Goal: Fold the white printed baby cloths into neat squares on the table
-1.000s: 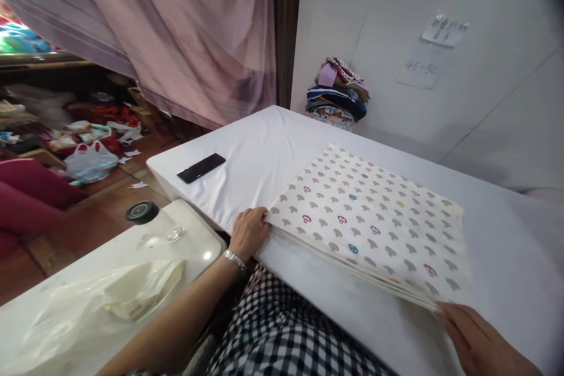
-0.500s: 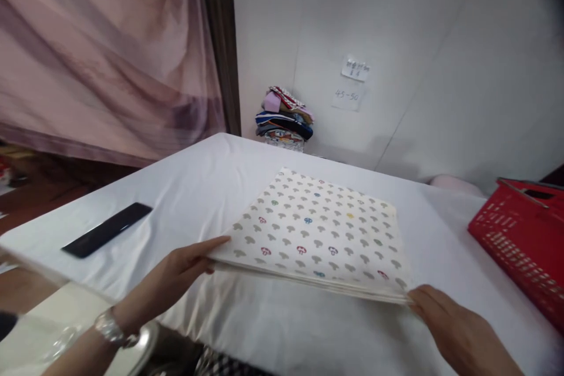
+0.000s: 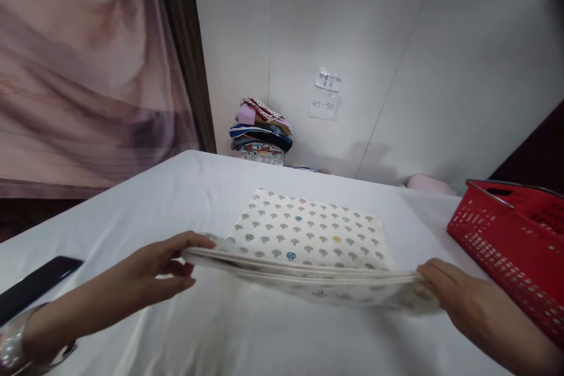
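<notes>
A folded white cloth printed with grey and coloured mushrooms lies on the white-covered table. Its near edge is lifted off the table and shows several stacked layers, with part of the underside hanging in view. My left hand grips the near left corner, forefinger on top and thumb apart below. At the near right corner, my right hand has its fingers closed round the edge; its thumb is hidden. The far part of the cloth rests flat.
A black phone-like slab lies at the table's left. To the right stands a red plastic basket with a metal handle. Beyond the far edge are a stack of folded clothes and a wall with a paper sign. A pink curtain hangs left.
Both hands have raised the cloth's near edge, so its layers and underside now show. The view has shifted, moving the phone-like slab and basket leftward in the picture.
</notes>
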Available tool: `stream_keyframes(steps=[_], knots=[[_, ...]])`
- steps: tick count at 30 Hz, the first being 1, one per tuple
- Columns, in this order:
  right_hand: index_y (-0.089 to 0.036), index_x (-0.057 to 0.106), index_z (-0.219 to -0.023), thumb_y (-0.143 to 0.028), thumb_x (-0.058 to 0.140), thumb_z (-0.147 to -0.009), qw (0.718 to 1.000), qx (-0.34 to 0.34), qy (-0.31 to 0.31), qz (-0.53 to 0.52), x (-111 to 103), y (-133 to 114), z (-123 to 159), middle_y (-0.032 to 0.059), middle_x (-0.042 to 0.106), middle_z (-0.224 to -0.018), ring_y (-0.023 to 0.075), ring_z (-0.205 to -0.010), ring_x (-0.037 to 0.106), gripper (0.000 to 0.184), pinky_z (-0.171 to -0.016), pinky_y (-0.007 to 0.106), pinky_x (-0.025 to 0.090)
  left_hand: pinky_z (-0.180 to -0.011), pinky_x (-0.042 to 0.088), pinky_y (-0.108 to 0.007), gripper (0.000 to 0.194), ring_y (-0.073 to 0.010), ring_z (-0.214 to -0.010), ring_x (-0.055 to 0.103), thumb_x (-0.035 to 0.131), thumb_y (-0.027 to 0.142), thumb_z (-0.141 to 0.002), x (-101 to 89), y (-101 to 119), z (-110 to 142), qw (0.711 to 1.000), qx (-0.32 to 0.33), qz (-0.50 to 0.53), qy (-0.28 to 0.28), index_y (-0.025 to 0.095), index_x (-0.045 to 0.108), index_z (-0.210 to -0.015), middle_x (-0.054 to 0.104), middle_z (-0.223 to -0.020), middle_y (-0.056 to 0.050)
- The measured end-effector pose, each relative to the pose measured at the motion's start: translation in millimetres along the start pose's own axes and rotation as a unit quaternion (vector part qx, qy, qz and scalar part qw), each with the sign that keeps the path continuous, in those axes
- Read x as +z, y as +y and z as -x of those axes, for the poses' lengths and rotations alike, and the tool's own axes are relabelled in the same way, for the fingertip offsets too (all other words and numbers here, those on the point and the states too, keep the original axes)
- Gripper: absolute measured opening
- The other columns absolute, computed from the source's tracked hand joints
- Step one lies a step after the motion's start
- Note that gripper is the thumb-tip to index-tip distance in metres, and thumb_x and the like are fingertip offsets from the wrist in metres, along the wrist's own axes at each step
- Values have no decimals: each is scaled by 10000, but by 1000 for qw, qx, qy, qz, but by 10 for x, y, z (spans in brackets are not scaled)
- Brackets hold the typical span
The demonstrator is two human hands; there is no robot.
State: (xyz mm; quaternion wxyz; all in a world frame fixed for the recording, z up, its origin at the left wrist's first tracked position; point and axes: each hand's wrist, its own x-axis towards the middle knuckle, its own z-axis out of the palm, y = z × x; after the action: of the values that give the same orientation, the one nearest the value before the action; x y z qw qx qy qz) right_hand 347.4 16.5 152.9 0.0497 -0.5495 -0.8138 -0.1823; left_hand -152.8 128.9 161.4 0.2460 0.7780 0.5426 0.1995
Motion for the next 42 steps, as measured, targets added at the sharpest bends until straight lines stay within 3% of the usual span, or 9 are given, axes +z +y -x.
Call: stream_keyframes(steps=[7,11,16,20,23,26,34,37,42], knots=[[-164,575,-803,-278,385,-883,990,79,-78,88,37,777,-1267,64,621,-789,159,-676,585,235,-551,245,381,-590,410,-215,392,-150,-664,552,516,503,-707,-271,347,-1449,995,56,-74,45,167,648,-861,645,-766,-11],[-111,611,-863,-342,358,-893,975,165,-55,136,-424,1220,-2123,103,631,-867,175,-745,584,344,-589,265,352,-596,348,-208,477,-111,-647,523,476,510,-742,-792,785,-2212,978,39,-143,150,83,657,-852,641,-751,-34],[4,586,-1000,-494,89,-876,953,214,139,166,-1199,1433,-2423,191,570,-1012,234,-931,531,714,-667,357,330,-753,275,-232,703,-109,-909,495,296,594,-793,-1489,1365,-2403,911,95,-225,333,-16,631,-897,599,-889,-25],[-101,561,-1104,-463,185,-909,940,175,241,167,-1413,1384,-2217,165,574,-1076,203,-930,512,557,-736,343,353,-833,257,-278,688,-142,-1025,453,251,541,-837,-1648,1483,-2170,857,159,-272,408,-23,628,-949,539,-1021,-44],[-173,573,-1066,-371,269,-916,949,148,205,191,-1229,1244,-1940,126,588,-1034,196,-851,525,392,-654,305,374,-816,309,-278,571,-156,-1060,431,284,492,-883,-1454,1290,-1901,835,202,-315,404,55,645,-952,498,-1107,-62],[-192,594,-963,-188,367,-854,972,115,114,171,-704,999,-1511,88,601,-990,192,-809,543,252,-597,279,389,-801,360,-284,402,-159,-983,470,371,405,-898,-1001,845,-1567,849,226,-351,324,116,648,-945,528,-1107,-80],[-221,618,-909,-53,341,-783,998,-9,56,10,1260,-89,80,45,654,-900,156,-819,603,348,-658,248,484,-962,315,-408,185,-182,-992,536,445,290,-876,873,-593,-355,892,315,-312,92,229,619,-892,613,-1068,-36],[-212,611,-897,-59,345,-781,999,-1,45,-23,1368,-353,354,48,651,-851,147,-734,610,327,-583,222,481,-949,342,-368,183,-153,-937,566,443,277,-878,1100,-727,-77,909,297,-282,71,242,602,-962,634,-1012,-12],[-235,584,-945,-94,384,-765,997,-15,57,-51,982,-555,573,46,651,-867,149,-706,623,304,-546,208,485,-984,332,-365,260,-169,-1017,555,490,376,-843,873,-778,249,920,262,-275,102,291,578,-1073,634,-1063,9]])
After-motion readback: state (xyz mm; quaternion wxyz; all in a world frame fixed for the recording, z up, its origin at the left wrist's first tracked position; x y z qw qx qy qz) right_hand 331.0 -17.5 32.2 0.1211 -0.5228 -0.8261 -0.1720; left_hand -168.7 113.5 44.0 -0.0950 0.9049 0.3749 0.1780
